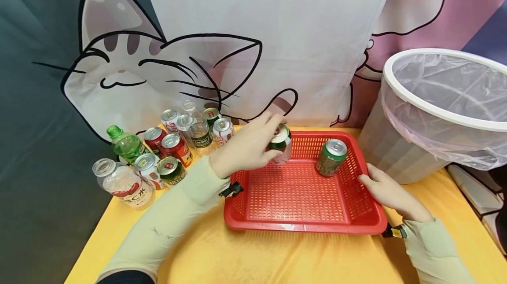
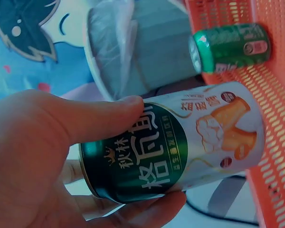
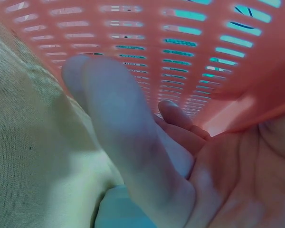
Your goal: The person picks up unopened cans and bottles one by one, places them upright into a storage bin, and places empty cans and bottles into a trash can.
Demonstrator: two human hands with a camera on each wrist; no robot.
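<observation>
My left hand [image 1: 250, 145] grips a green and white drink can [image 2: 175, 142] by its top end, thumb on one side and fingers on the other. That can hangs over the back left of a red plastic basket [image 1: 305, 226]. Inside the basket, towards the back right, a green can [image 1: 332, 158] stands upright. On the basket's right side my right hand [image 1: 390, 191] holds the rim, thumb over the top. In the right wrist view its fingers [image 3: 121, 114] lie under the rim along the outer, slotted wall.
Left of the basket stand several cans and bottles, among them a green bottle [image 1: 124, 143], a clear wide-mouthed bottle [image 1: 123, 185] and a red can [image 1: 177, 148]. A lined white bin [image 1: 396, 134] rises at the right. A yellow cloth [image 1: 253, 257] covers the table.
</observation>
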